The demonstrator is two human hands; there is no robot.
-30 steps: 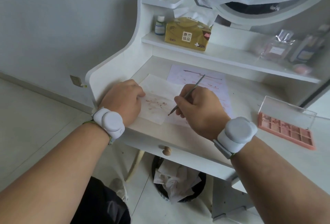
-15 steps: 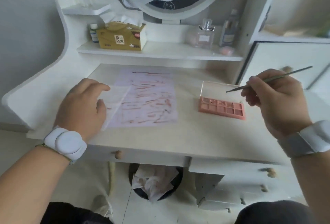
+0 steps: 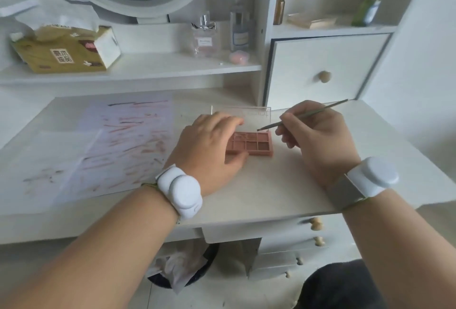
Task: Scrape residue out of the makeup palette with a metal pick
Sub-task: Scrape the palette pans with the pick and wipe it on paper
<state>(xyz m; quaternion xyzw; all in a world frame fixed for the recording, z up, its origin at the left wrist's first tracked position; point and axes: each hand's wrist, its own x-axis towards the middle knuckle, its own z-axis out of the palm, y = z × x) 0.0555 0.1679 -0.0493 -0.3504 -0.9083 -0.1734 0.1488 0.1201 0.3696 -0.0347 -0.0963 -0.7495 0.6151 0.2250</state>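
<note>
A pink makeup palette (image 3: 256, 146) with several small pans lies on the white desk (image 3: 271, 192), its clear lid (image 3: 256, 116) standing open behind it. My left hand (image 3: 212, 146) grips the palette's left end, thumb at the front edge and fingers over the back, hiding that half. My right hand (image 3: 318, 136) pinches a thin metal pick (image 3: 303, 116) like a pen. The pick's tip hovers at the palette's back right corner; whether it touches is unclear.
A paper sheet (image 3: 128, 141) streaked with pink residue lies left of the palette, a tissue (image 3: 44, 160) overlapping its left side. The shelf behind holds a tissue box (image 3: 66, 49) and perfume bottles (image 3: 204, 37). A drawer unit (image 3: 323, 69) stands at right; a waste bin (image 3: 182, 266) sits below.
My left hand left the tissue and crossed right to grip the palette. My right hand brought the pick down and left to the palette's back right corner. My view shifted right.
</note>
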